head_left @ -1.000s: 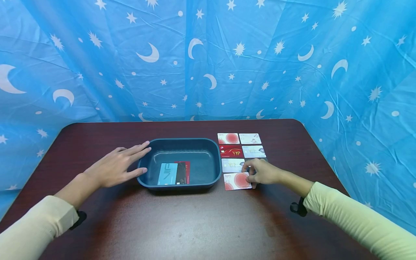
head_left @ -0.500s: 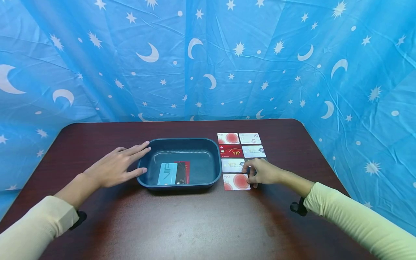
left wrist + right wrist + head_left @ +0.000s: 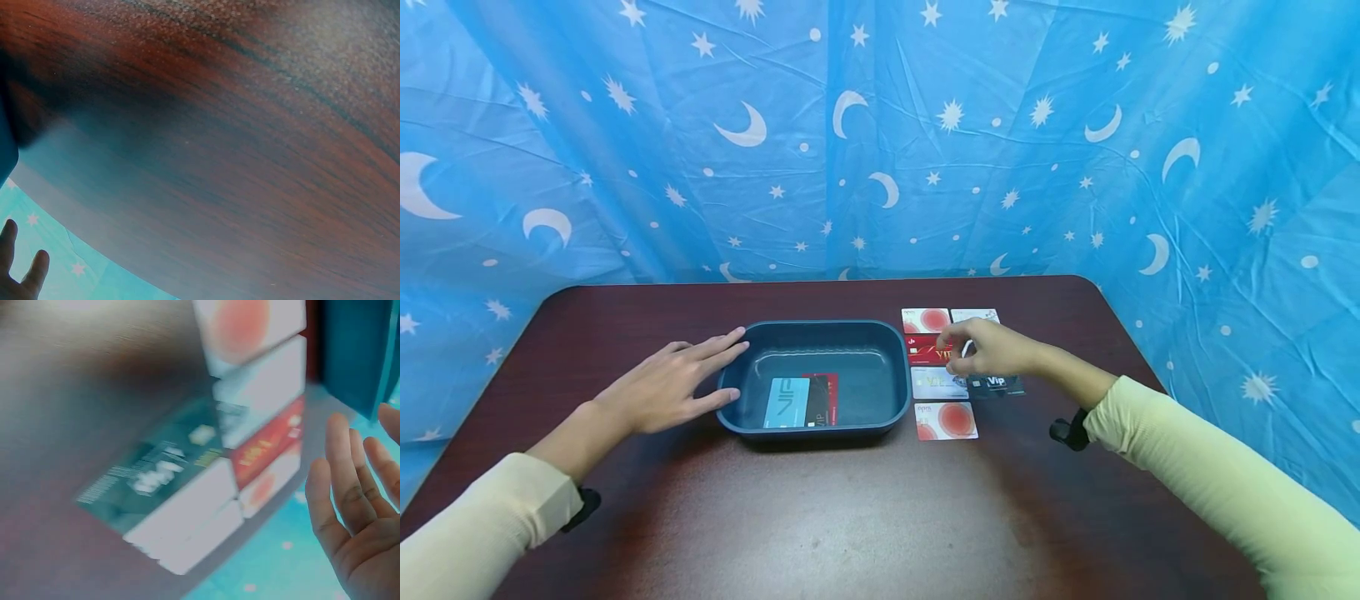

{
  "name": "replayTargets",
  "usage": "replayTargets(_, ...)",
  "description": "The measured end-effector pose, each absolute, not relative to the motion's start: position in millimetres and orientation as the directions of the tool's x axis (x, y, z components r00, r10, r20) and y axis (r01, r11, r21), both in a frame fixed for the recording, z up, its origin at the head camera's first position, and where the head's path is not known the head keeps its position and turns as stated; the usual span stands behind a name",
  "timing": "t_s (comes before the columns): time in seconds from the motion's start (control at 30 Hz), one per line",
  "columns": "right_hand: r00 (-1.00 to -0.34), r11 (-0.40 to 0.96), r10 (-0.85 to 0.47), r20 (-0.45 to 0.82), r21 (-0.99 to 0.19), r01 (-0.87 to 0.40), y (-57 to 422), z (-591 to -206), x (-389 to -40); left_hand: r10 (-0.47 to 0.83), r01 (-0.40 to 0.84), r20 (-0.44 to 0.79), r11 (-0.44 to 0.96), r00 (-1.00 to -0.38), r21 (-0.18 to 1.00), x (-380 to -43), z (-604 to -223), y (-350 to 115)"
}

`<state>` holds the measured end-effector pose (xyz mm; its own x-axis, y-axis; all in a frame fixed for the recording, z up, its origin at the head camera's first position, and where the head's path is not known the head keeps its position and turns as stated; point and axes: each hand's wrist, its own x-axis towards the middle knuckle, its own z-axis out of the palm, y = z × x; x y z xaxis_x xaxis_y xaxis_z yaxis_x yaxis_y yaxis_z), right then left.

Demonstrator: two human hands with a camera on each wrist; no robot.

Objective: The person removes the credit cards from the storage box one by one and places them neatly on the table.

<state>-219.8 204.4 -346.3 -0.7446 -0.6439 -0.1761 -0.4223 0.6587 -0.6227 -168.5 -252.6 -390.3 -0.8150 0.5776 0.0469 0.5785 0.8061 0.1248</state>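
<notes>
My left hand (image 3: 662, 383) lies with straight, spread fingers at the left rim of a dark blue tray (image 3: 820, 331). Inside the tray are a light blue VIP card (image 3: 786, 402), a dark card (image 3: 817, 406) and part of a red card (image 3: 832, 392). Over the card rows right of the tray hovers my right hand (image 3: 996, 348), fingers loosely bent with nothing between them. It overlaps the red VIP card (image 3: 922, 350) and hides a white card behind it. Below it lie a white VIP card (image 3: 934, 383) and a black Vip card (image 3: 156, 465). A white card with a red circle (image 3: 947, 421) is nearest.
At the back of the rows are another red-circle card (image 3: 925, 320) and a white card (image 3: 973, 315), partly covered by the hand. The dark wooden table (image 3: 820, 517) ends at a blue star-and-moon curtain (image 3: 880, 208).
My right hand has left the nearest red-circle card, which slid slightly left, and moved up and back over the farther cards. The black card now shows more. My left hand stays put.
</notes>
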Motion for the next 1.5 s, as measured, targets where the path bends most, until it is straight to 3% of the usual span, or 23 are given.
replayTargets(0.23, -0.711, 0.622, -0.692, -0.124, -0.601, -0.502, 164.8, -320.6, -237.8, 0.576, 0.576, 0.042, 0.808, -0.817, 0.121, -169.2, -391.8, -252.8)
replayTargets(0.53, -0.645, 0.612, -0.74, -0.192, -0.59, -0.527, 111.4, -308.7, -250.2, 0.57, 0.57, 0.038, 0.813, -0.82, 0.119, -168.0, -391.0, -254.0)
replayTargets(0.9, -0.56, 0.584, -0.79, -0.25, -0.585, -0.563, 69.0, -317.8, -257.4, 0.569, 0.569, 0.034, 0.815, -0.822, 0.108, -168.5, -390.7, -253.1)
replayTargets(1.5, -0.468, 0.625, -0.775, -0.424, -0.624, -0.47, 18.1, -341.6, -258.7, 0.566, 0.566, 0.032, 0.817, -0.824, 0.109, -168.9, -389.5, -252.9)
